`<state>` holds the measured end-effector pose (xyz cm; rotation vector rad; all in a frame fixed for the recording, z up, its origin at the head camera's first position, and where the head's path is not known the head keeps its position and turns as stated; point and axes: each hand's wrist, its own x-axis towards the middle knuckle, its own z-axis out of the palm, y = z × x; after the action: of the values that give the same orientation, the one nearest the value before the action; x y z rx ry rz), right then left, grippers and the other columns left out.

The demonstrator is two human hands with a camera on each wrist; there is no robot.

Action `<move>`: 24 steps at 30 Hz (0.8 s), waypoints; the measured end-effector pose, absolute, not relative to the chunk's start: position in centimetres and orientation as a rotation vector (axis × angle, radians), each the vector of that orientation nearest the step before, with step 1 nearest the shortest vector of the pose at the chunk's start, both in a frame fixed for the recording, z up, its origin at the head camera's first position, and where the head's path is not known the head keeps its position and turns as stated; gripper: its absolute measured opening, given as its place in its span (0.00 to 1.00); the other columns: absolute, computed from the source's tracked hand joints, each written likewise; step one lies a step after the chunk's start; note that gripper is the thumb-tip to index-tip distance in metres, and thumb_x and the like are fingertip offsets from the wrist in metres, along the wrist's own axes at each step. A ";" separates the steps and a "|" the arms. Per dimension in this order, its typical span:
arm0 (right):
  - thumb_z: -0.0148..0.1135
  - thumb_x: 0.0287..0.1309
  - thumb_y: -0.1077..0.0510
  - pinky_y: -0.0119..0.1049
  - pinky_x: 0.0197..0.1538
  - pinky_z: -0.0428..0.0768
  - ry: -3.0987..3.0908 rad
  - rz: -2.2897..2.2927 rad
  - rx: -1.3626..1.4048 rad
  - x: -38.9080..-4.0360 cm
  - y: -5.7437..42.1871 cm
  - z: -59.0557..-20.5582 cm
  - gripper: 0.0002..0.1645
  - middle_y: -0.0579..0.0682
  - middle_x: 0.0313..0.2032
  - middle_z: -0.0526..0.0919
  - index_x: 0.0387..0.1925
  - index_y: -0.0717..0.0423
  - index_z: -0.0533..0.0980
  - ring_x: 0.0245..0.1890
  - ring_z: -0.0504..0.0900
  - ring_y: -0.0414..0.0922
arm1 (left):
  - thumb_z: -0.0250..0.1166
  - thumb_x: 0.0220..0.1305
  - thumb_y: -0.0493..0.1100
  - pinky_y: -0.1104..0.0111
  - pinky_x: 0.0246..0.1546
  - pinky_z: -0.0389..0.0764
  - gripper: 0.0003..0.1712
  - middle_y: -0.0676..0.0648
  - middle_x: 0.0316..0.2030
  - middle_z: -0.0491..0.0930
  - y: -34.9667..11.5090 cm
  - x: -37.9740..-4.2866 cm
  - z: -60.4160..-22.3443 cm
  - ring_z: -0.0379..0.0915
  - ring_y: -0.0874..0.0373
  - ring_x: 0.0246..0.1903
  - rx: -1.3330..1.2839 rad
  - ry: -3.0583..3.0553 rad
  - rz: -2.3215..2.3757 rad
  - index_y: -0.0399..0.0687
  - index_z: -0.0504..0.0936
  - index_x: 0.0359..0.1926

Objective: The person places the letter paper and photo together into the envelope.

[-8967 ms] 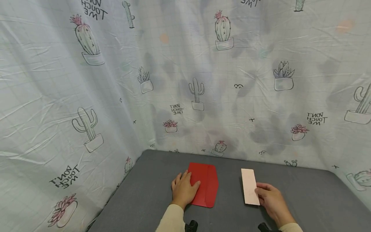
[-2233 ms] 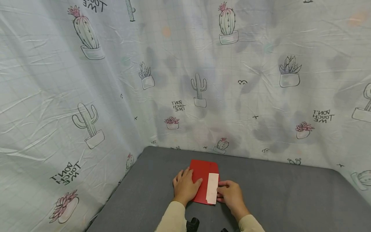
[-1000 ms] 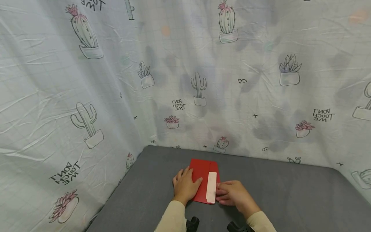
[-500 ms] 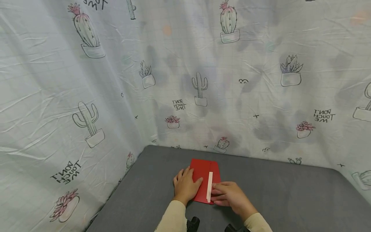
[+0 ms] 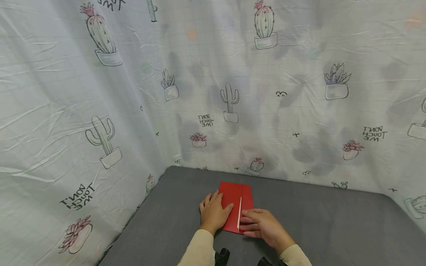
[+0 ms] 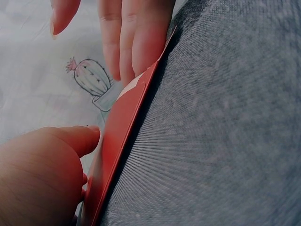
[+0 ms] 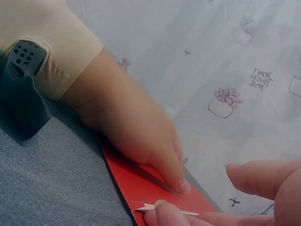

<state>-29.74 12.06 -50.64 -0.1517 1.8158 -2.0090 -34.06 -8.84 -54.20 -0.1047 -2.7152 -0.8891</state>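
Two bare hands work at a red envelope (image 5: pixel 235 207) lying flat on a grey felt tabletop (image 5: pixel 326 221), low and centre in the head view. A pale cloth printed with potted cacti (image 5: pixel 100 74) hangs behind and to the left of the table.

At the envelope's left side, the left hand (image 5: pixel 213 214) lies palm down with fingers straight and relaxed, pinning it to the table. The left wrist view shows those fingers (image 6: pixel 136 42) flat on the red paper near its edge.

At the envelope's right side, the right hand (image 5: pixel 261 225) has its fingertips pressed against a pale paper slip (image 5: pixel 239 218). Only a thin pale line of the slip shows, running along the envelope's long axis from the near edge away toward the cloth. The rest of it appears tucked inside the red paper. In the right wrist view, the fingertips (image 7: pixel 162 209) sit at the slip's exposed edge, low in the frame. Whether they pinch it or merely push it cannot be told.

The slip lies directly left of the right hand, which is the nearer hand. Its long side is square to the push, pointing toward the left hand's pinned half.
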 end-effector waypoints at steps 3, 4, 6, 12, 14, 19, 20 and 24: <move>0.61 0.82 0.49 0.49 0.52 0.89 1.794 -2.008 -0.172 -29.8 12.0 -50.8 0.40 0.70 0.59 0.84 0.72 0.82 0.64 0.53 0.90 0.58 | 0.73 0.73 0.55 0.35 0.72 0.55 0.36 0.35 0.74 0.73 -8.8 -34.1 -54.2 0.59 0.34 0.74 -0.107 -2.711 -0.887 0.36 0.80 0.72; 0.61 0.82 0.48 0.49 0.52 0.89 1.788 -2.008 -0.174 -29.8 12.0 -50.8 0.41 0.70 0.60 0.84 0.73 0.81 0.63 0.54 0.89 0.58 | 0.73 0.73 0.55 0.35 0.72 0.56 0.36 0.35 0.74 0.73 -8.8 -34.1 -54.3 0.60 0.34 0.74 -0.108 -2.711 -0.883 0.36 0.80 0.72; 0.61 0.82 0.48 0.49 0.53 0.88 1.775 -2.011 -0.167 -29.9 12.0 -50.9 0.42 0.70 0.61 0.83 0.74 0.81 0.62 0.55 0.89 0.59 | 0.73 0.73 0.55 0.35 0.72 0.56 0.36 0.35 0.74 0.73 -8.8 -34.2 -54.3 0.59 0.34 0.75 -0.110 -2.710 -0.882 0.36 0.80 0.72; 0.59 0.84 0.47 0.51 0.58 0.86 1.697 -2.051 -0.163 -30.2 11.9 -51.5 0.44 0.70 0.63 0.81 0.76 0.80 0.58 0.56 0.87 0.59 | 0.72 0.73 0.55 0.34 0.72 0.55 0.36 0.35 0.74 0.72 -8.9 -34.3 -54.4 0.59 0.33 0.75 -0.127 -2.706 -0.895 0.36 0.79 0.72; 0.58 0.84 0.47 0.51 0.59 0.86 1.673 -2.067 -0.175 -30.3 11.8 -51.7 0.45 0.69 0.63 0.81 0.77 0.80 0.56 0.57 0.87 0.59 | 0.72 0.73 0.55 0.34 0.72 0.55 0.36 0.35 0.74 0.72 -9.0 -34.2 -54.4 0.59 0.33 0.75 -0.130 -2.703 -0.903 0.36 0.79 0.72; 0.56 0.85 0.46 0.53 0.62 0.84 1.628 -2.097 -0.190 -30.2 12.1 -52.2 0.46 0.72 0.66 0.78 0.79 0.79 0.52 0.61 0.84 0.60 | 0.74 0.72 0.56 0.34 0.72 0.54 0.37 0.35 0.74 0.72 -9.0 -34.2 -54.4 0.59 0.33 0.74 -0.124 -2.708 -0.912 0.36 0.80 0.72; 0.54 0.86 0.46 0.54 0.63 0.83 1.620 -2.104 -0.191 -30.2 12.2 -52.3 0.46 0.73 0.67 0.77 0.79 0.79 0.52 0.63 0.83 0.60 | 0.74 0.71 0.56 0.33 0.72 0.54 0.38 0.35 0.74 0.72 -9.0 -34.2 -54.5 0.59 0.33 0.74 -0.124 -2.709 -0.910 0.36 0.80 0.71; 0.50 0.88 0.46 0.54 0.65 0.81 1.614 -2.148 -0.183 -30.0 13.0 -52.6 0.44 0.72 0.70 0.74 0.80 0.78 0.52 0.65 0.82 0.60 | 0.77 0.67 0.58 0.33 0.71 0.55 0.40 0.35 0.74 0.72 -8.9 -34.3 -54.5 0.59 0.33 0.74 -0.116 -2.724 -0.908 0.37 0.80 0.71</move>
<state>-29.99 12.96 -52.58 -0.1828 1.6140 -2.1478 -34.33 -8.92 -54.47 -0.1164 -2.7235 -0.9084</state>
